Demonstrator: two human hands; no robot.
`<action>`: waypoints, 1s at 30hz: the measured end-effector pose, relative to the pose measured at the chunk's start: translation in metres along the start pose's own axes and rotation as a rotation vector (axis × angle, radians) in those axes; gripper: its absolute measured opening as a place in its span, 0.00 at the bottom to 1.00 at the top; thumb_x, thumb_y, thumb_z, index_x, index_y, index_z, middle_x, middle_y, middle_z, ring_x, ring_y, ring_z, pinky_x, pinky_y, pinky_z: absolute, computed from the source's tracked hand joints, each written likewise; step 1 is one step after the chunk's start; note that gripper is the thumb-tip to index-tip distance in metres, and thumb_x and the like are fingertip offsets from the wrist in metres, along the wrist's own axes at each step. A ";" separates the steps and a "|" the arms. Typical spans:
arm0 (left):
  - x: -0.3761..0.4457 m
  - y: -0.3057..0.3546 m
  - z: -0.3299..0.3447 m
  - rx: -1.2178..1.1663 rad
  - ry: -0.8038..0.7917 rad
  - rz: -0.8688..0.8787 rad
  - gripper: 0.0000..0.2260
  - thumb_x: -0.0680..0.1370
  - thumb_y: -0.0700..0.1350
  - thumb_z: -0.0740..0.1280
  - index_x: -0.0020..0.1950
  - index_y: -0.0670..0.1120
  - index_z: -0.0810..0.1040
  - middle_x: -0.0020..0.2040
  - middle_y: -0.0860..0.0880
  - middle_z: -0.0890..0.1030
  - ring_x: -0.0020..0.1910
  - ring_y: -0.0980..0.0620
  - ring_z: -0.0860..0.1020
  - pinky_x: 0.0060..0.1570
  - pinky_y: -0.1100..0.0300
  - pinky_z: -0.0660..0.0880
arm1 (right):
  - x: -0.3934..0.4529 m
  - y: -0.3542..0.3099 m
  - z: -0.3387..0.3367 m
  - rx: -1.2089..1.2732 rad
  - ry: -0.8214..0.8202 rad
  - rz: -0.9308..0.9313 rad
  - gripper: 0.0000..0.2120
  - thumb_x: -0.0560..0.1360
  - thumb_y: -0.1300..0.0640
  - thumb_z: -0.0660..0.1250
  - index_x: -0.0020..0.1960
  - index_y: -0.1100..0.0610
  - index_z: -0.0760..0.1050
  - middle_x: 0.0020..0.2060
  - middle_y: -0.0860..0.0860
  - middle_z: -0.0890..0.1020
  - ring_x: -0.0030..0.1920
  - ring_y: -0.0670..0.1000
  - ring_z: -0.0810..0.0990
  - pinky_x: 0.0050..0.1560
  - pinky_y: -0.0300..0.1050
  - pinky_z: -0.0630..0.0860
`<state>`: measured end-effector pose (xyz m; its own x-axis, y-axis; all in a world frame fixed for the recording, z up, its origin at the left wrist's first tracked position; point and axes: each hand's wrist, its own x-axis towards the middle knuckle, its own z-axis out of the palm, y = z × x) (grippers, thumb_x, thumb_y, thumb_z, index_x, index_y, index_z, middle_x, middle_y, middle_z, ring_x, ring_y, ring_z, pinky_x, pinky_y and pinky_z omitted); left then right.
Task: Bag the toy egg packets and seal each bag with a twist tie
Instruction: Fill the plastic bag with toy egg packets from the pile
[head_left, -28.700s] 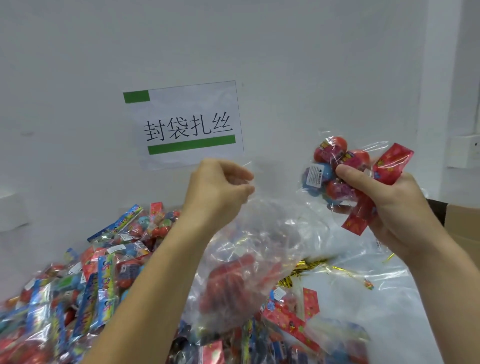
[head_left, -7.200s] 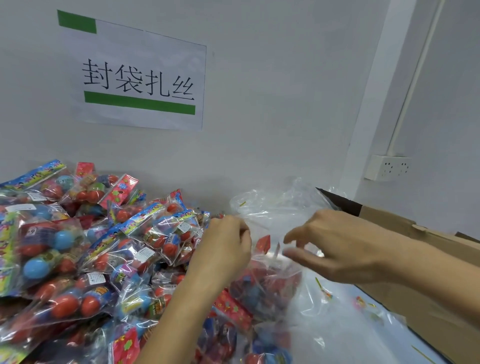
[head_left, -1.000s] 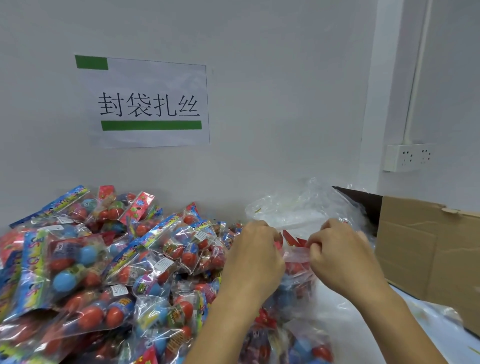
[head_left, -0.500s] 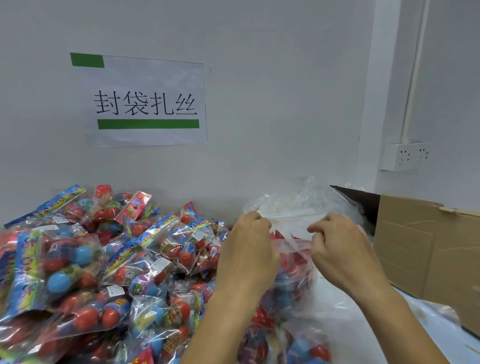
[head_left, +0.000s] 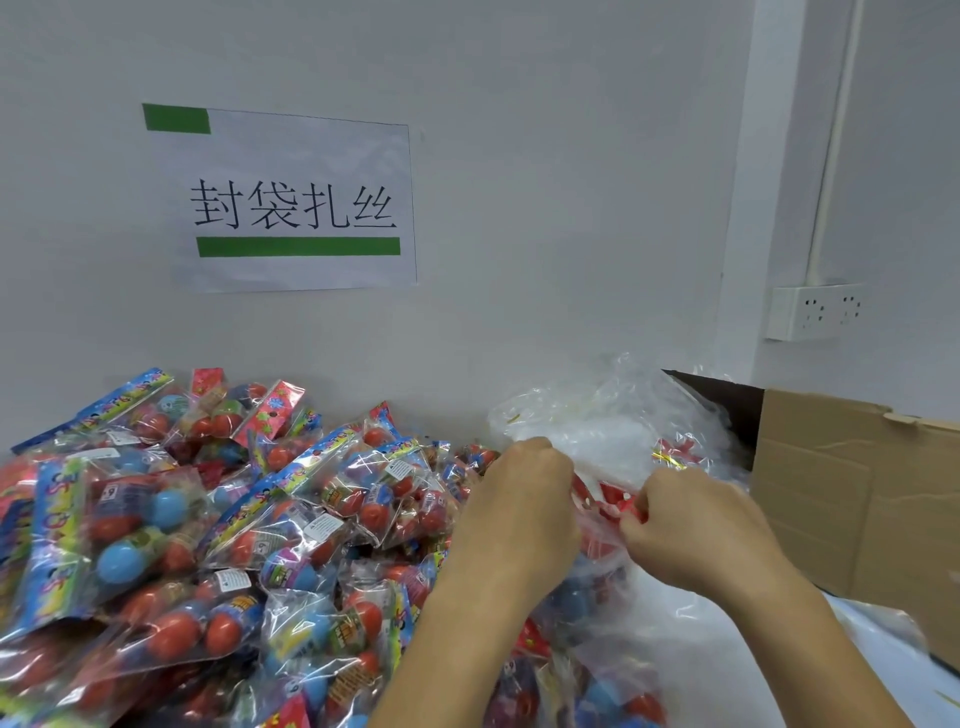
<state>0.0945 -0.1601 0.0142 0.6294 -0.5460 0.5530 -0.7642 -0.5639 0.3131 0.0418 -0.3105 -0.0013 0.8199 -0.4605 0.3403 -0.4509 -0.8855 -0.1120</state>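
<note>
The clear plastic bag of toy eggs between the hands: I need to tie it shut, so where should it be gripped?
Grip the clear plastic bag at its gathered neck from above, where the left hand and right hand pinch it; the egg-filled body below is bulgy.

Work surface: crowded on the left, walled at the back, boxed in on the right.

Heap of toy egg packets (head_left: 218, 530) fills the left side up to the wall (head_left: 545, 208). Cardboard box (head_left: 852, 499) stands at the right, touching the loose clear plastic bags (head_left: 613, 421) piled at the back. Left hand (head_left: 522, 506) and right hand (head_left: 693, 530) sit close together between heap and box, gripping a clear bag (head_left: 602, 566). Open air above the heap; a bare strip of table (head_left: 883, 670) lies near right.
</note>
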 end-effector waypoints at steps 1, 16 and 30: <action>0.000 -0.001 0.000 0.001 0.010 0.001 0.14 0.75 0.32 0.60 0.53 0.40 0.82 0.52 0.47 0.78 0.52 0.48 0.77 0.52 0.53 0.76 | 0.001 0.001 0.001 0.018 0.004 0.013 0.17 0.77 0.45 0.59 0.34 0.52 0.64 0.33 0.48 0.73 0.33 0.51 0.70 0.33 0.45 0.61; -0.001 0.001 0.004 0.047 0.017 0.039 0.15 0.77 0.33 0.61 0.59 0.42 0.81 0.54 0.48 0.76 0.54 0.48 0.75 0.49 0.56 0.75 | -0.001 -0.007 0.011 0.089 -0.072 0.170 0.15 0.81 0.41 0.57 0.47 0.52 0.71 0.54 0.53 0.80 0.54 0.59 0.78 0.45 0.46 0.69; 0.000 -0.001 -0.002 0.004 0.069 -0.018 0.16 0.77 0.33 0.60 0.60 0.42 0.79 0.56 0.48 0.75 0.54 0.46 0.76 0.53 0.51 0.76 | 0.004 -0.013 0.013 0.338 0.279 0.150 0.09 0.75 0.55 0.67 0.40 0.57 0.83 0.38 0.54 0.83 0.41 0.57 0.78 0.40 0.48 0.74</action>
<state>0.0947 -0.1586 0.0154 0.6320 -0.4917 0.5990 -0.7519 -0.5761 0.3205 0.0560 -0.3016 -0.0107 0.6074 -0.5919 0.5298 -0.3793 -0.8021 -0.4612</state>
